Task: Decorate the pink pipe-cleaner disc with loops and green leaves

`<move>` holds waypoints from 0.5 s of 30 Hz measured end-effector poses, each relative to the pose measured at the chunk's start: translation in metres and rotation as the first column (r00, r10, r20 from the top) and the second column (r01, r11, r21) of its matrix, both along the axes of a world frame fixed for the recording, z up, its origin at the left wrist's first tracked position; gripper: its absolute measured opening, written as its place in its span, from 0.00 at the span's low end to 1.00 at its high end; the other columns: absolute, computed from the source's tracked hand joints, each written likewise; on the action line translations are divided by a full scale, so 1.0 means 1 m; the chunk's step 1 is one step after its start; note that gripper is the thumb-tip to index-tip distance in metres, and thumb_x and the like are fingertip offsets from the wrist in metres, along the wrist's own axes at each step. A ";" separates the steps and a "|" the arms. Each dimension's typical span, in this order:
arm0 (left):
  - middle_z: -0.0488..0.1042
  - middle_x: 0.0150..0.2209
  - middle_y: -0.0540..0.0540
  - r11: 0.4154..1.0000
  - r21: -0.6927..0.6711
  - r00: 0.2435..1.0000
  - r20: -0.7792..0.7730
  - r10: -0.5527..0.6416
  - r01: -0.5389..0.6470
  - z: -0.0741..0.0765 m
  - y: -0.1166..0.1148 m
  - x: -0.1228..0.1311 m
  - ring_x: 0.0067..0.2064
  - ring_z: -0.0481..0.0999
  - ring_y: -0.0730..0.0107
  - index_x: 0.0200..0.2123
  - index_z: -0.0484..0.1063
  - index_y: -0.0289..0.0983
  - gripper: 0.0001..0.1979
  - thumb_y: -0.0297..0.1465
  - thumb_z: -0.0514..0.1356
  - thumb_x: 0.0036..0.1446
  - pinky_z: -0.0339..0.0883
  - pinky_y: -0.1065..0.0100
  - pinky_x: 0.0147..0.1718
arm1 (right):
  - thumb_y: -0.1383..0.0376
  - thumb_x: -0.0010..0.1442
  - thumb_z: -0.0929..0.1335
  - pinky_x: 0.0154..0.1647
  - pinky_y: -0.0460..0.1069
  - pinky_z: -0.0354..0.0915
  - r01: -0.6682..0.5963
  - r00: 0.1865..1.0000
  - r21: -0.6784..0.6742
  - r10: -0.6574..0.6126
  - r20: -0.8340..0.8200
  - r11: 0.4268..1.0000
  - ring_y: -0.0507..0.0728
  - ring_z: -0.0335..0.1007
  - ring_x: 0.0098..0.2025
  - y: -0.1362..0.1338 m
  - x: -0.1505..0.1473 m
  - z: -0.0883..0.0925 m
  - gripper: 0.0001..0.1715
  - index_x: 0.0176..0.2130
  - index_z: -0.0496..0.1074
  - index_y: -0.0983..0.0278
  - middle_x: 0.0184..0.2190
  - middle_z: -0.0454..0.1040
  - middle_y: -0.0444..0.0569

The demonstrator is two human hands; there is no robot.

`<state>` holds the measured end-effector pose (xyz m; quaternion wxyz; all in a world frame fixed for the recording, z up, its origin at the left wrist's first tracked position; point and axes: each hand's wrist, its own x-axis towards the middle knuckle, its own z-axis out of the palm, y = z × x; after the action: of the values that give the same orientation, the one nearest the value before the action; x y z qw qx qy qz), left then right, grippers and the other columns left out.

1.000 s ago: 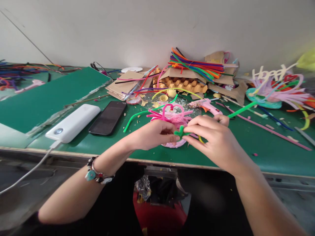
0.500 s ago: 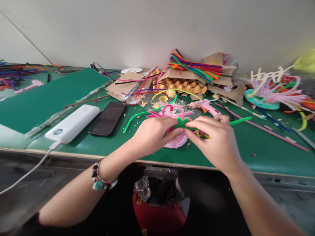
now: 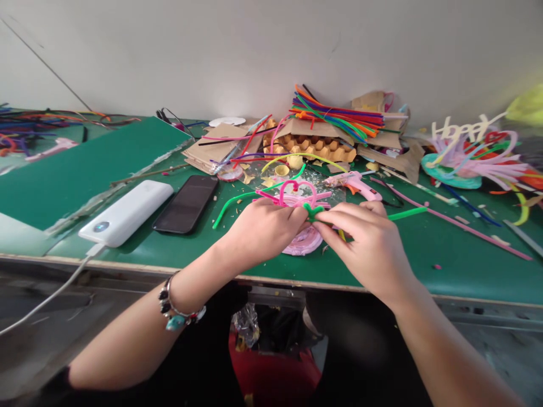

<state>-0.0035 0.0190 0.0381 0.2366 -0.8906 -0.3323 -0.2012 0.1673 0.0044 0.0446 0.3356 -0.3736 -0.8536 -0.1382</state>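
Observation:
Between my two hands is a bright green pipe cleaner [image 3: 313, 211], bent into small loops at the middle. My left hand [image 3: 267, 229] pinches its looped part from the left. The fingers of my right hand [image 3: 367, 237] are closed on it from the other side, and its straight end sticks out to the right past the knuckles. Just behind and below the fingers sits a round pink pipe-cleaner piece [image 3: 303, 243], with a pink heart-shaped loop [image 3: 314, 189] rising from it; my hands partly hide it. Another green pipe cleaner [image 3: 237, 198] lies curved on the table at the left.
A white power bank [image 3: 127, 212] and a black phone [image 3: 186, 203] lie to the left. A pink glue gun [image 3: 358, 186] rests behind my right hand. Farther back are an egg carton [image 3: 314, 146], bundled pipe cleaners [image 3: 335, 116] and a pastel craft piece with letters [image 3: 470, 152].
My fingers have shifted slightly around the green loops, and my left fingertips now cover more underneath. The green end at the right has drawn in a little toward my right hand.

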 end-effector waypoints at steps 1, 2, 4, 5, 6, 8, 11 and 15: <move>0.67 0.16 0.52 1.000 0.002 1.000 -0.003 0.002 -0.002 0.000 0.000 0.000 0.18 0.67 0.72 0.26 0.64 0.35 0.12 0.28 0.46 0.61 0.52 0.71 0.17 | 0.69 0.55 0.66 0.32 0.49 0.58 -0.003 1.000 -0.006 0.003 -0.002 1.000 0.53 0.70 0.27 0.000 0.001 0.001 0.05 0.27 0.69 0.64 0.25 0.75 0.45; 0.67 0.16 0.53 1.000 0.004 1.000 -0.005 0.006 -0.006 0.000 0.000 0.000 0.17 0.67 0.72 0.26 0.64 0.35 0.12 0.28 0.46 0.61 0.52 0.71 0.17 | 0.69 0.55 0.66 0.32 0.49 0.59 -0.002 1.000 -0.013 0.002 -0.009 1.000 0.53 0.70 0.27 0.000 0.001 0.002 0.04 0.27 0.69 0.64 0.24 0.75 0.45; 0.67 0.15 0.53 1.000 0.001 1.000 -0.012 0.013 -0.013 0.000 0.001 0.000 0.17 0.67 0.72 0.26 0.63 0.35 0.12 0.28 0.46 0.61 0.52 0.71 0.17 | 0.68 0.54 0.66 0.33 0.49 0.61 0.005 0.999 -0.032 -0.007 -0.040 0.999 0.53 0.70 0.28 -0.001 0.004 0.004 0.03 0.28 0.69 0.65 0.25 0.74 0.46; 0.67 0.15 0.53 1.000 -0.001 1.000 -0.016 0.015 -0.015 0.000 0.001 -0.001 0.17 0.67 0.72 0.26 0.63 0.35 0.13 0.28 0.45 0.61 0.52 0.71 0.17 | 0.68 0.54 0.66 0.33 0.49 0.62 0.008 0.998 -0.043 -0.010 -0.057 0.999 0.54 0.70 0.30 0.000 0.005 0.005 0.02 0.30 0.69 0.65 0.26 0.74 0.47; 0.67 0.15 0.52 1.000 -0.002 1.000 -0.021 0.015 -0.015 0.000 0.002 -0.001 0.17 0.67 0.72 0.26 0.63 0.35 0.13 0.28 0.45 0.61 0.52 0.71 0.17 | 0.68 0.54 0.66 0.33 0.48 0.63 0.006 0.998 -0.052 -0.009 -0.068 0.999 0.54 0.71 0.32 0.000 0.006 0.005 0.02 0.32 0.70 0.65 0.28 0.74 0.49; 0.68 0.16 0.52 1.000 -0.008 0.999 -0.039 0.012 -0.012 0.000 0.003 -0.002 0.17 0.68 0.72 0.27 0.63 0.35 0.14 0.29 0.43 0.62 0.53 0.71 0.17 | 0.69 0.54 0.66 0.35 0.49 0.65 -0.012 0.998 -0.056 0.009 -0.061 0.998 0.56 0.71 0.36 0.001 0.008 0.006 0.07 0.37 0.70 0.66 0.32 0.74 0.51; 0.68 0.16 0.52 1.000 -0.009 0.998 -0.068 0.012 -0.013 0.000 0.003 -0.003 0.18 0.69 0.72 0.28 0.64 0.35 0.14 0.29 0.43 0.62 0.54 0.71 0.17 | 0.70 0.56 0.65 0.36 0.49 0.66 -0.044 0.999 -0.053 0.044 -0.007 0.998 0.55 0.70 0.37 0.003 0.010 0.005 0.12 0.42 0.70 0.64 0.35 0.72 0.51; 0.68 0.16 0.52 1.000 -0.022 0.995 -0.095 0.012 -0.015 0.001 0.003 -0.003 0.18 0.69 0.72 0.29 0.64 0.34 0.13 0.28 0.44 0.62 0.56 0.71 0.18 | 0.71 0.56 0.64 0.35 0.50 0.66 -0.068 0.998 -0.061 0.069 0.008 0.996 0.54 0.70 0.35 0.005 0.010 0.003 0.12 0.42 0.70 0.63 0.34 0.72 0.50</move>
<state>-0.0061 0.0220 0.0391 0.2434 -0.8995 -0.3290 -0.1534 0.1771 0.0091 0.0473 0.3245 -0.3533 -0.8714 -0.1025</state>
